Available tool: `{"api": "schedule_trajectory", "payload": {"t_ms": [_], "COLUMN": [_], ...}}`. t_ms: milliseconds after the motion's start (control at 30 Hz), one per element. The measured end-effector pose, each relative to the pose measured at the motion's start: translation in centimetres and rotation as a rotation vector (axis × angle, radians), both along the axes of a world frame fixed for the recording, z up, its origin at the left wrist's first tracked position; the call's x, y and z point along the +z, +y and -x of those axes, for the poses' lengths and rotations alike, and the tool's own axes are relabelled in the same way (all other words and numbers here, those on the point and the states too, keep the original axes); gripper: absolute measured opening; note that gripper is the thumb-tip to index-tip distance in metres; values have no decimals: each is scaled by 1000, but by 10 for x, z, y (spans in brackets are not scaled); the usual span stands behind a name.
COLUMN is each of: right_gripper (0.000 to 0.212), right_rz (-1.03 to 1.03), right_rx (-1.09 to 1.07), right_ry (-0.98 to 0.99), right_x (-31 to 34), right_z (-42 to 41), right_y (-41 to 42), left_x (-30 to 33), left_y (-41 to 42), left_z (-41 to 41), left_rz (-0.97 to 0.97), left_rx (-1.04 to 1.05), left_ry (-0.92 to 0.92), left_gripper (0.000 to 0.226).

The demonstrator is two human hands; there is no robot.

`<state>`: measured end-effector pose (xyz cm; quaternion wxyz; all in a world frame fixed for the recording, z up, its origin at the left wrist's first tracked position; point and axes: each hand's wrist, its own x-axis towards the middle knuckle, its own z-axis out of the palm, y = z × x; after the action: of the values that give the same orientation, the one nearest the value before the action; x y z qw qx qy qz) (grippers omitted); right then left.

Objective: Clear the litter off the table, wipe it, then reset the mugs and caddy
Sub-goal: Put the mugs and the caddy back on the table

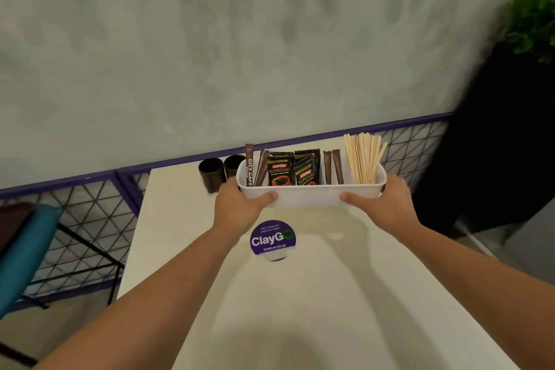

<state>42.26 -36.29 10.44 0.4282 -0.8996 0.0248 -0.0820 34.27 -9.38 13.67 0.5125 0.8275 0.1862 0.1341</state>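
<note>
Nearest the camera, a bare stretch of pale table [330,309], crossed by two forearms. Just short of the white caddy [309,197], a round purple ClayGo sign [272,240], standing on the tabletop. At the caddy's two ends, left hand [237,204] and right hand [387,203], each curled round an end wall, thumbs pressed flat against the near side. Whether held just clear of the table's far part or resting on it, not discernible. Inside the caddy, from its left end: brown sugar sticks [249,164], black Kopiko sachets [292,171], two more brown sticks [333,167], a sheaf of wooden stirrers [362,156]. Just behind the caddy's left end, two dark mugs [222,173], side by side. Beyond the caddy, a purple-railed mesh fence [90,204] and grey wall [240,39]; off to its right, a green plant [533,18].
</note>
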Motion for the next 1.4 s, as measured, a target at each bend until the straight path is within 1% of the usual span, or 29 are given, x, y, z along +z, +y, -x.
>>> {"api": "schedule_trajectory", "payload": {"t_ms": [133,200,333,433,500,600,733,833,1000,1100,1400], "right_gripper": [111,108,109,107,101,85,86,83,81,75,68], "right_rz": [2,-11,-25,-34,-10,17,44,41,41,35,21], "right_rx": [25,38,69,91,128,182,220,233,231,243,242], "right_ry": [53,75,129,141,138,151,149,158,186,180,198], "right_x": [-24,-37,-62,-80,-88,-104,-119,-130,-147,-155,-158], "right_z": [-68,-105,-168,-209,-230,-254,-272,-280,-284,-284,-289], "right_y": [-15,-18,-17,-8,1,14,30,36,42,45,53], "left_x": [-20,-36,-71,-90,-102,-119,-139,-149,-161,-167,-177], "left_y": [-19,-26,-31,-31,-27,-21,-14,-12,-8,-5,0], "left_z": [-62,-96,-154,-188,-203,-217,-230,-238,-245,-248,-252], "left_rz": [-20,-5,25,61,73,85,84,96,109,90,48], "left_rx": [13,52,139,195,233,284,369,400,431,436,453], "left_ry": [-24,-9,66,93,87,89,115,111,116,121,178], "left_gripper": [54,60,76,72,69,67,71,72,72,71,73]}}
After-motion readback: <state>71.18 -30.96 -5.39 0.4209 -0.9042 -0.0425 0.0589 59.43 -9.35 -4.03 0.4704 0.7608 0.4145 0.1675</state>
